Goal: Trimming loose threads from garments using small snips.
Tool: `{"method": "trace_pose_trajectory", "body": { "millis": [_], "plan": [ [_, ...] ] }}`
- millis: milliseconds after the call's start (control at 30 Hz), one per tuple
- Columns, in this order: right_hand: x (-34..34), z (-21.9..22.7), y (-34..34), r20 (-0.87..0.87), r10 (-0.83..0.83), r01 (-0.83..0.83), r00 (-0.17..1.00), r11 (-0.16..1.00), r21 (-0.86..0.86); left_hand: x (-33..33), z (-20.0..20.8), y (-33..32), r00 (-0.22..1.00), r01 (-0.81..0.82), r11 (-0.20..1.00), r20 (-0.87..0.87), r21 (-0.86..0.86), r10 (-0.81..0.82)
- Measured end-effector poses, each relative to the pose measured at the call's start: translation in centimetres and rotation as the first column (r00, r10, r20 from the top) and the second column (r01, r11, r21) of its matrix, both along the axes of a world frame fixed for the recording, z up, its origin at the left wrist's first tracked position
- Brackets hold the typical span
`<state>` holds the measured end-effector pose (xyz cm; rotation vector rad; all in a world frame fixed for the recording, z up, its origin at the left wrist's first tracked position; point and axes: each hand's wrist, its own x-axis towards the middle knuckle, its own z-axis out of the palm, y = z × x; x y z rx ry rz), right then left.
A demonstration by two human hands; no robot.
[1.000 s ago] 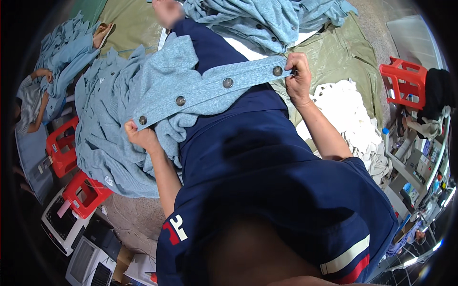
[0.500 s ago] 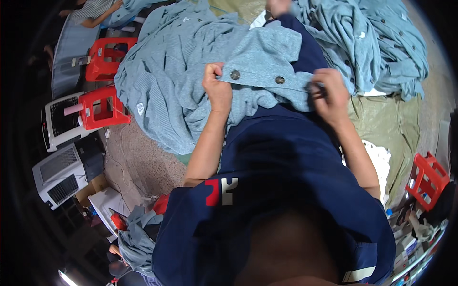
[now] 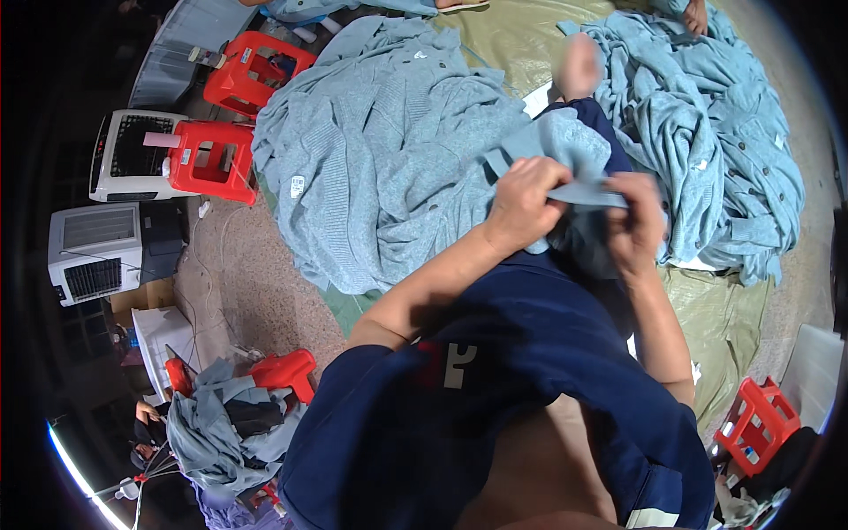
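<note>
Over my lap I have a light blue-grey knit cardigan [image 3: 574, 146], its button band folded into a narrow strip between my hands. My left hand [image 3: 530, 203] is closed around one end of that strip. Closed at the other end is my right hand [image 3: 638, 225], smeared by motion. The buttons seen earlier on this band are hidden or blurred. A large heap of similar knitwear [image 3: 380, 168] lies against my left side, with a white tag on it. Another heap of buttoned cardigans [image 3: 707, 159] lies beyond my right hand.
Red plastic stools [image 3: 216, 159] and white air coolers [image 3: 95, 252] stand at the left. An olive plastic sheet [image 3: 521, 44] lies under the heaps. Another red stool [image 3: 758, 424] is at lower right. Another person's hand [image 3: 695, 18] touches the right heap.
My left hand has moved right, closer to my right hand. The band, stretched flat with two buttons showing before, is now bunched into a narrow strip. The whole view has shifted.
</note>
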<state>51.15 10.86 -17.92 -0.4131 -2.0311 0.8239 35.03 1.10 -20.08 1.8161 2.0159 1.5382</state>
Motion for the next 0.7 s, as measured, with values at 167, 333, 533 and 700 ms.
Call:
{"method": "trace_pose_trajectory", "body": {
  "millis": [167, 333, 533, 700],
  "plan": [
    [7.9, 4.7, 5.2, -0.284, -0.519, 0.507, 0.806, 0.854, -0.120, 0.9, 0.3, 1.3, 0.965, 0.184, 0.982, -0.185, -0.032, -0.187],
    [17.2, 4.1, 12.0, -0.404, -0.628, 0.565, 0.665, 0.777, -0.277, -1.6, -1.5, 0.1, 0.950, 0.265, 0.921, -0.085, -0.285, -0.299],
    [21.4, -0.7, 13.4, -0.249, -0.573, 0.506, 0.781, 0.814, -0.286, -5.8, -0.3, -7.0, 0.900, 0.380, 0.583, 0.432, -0.718, -0.055],
    [9.0, 5.6, 4.2, 0.077, 0.062, -0.055, 0.995, 0.994, -0.095, -4.9, 7.8, -3.8, 0.758, 0.582, 0.739, 0.555, -0.339, -0.343]
  ]
}}
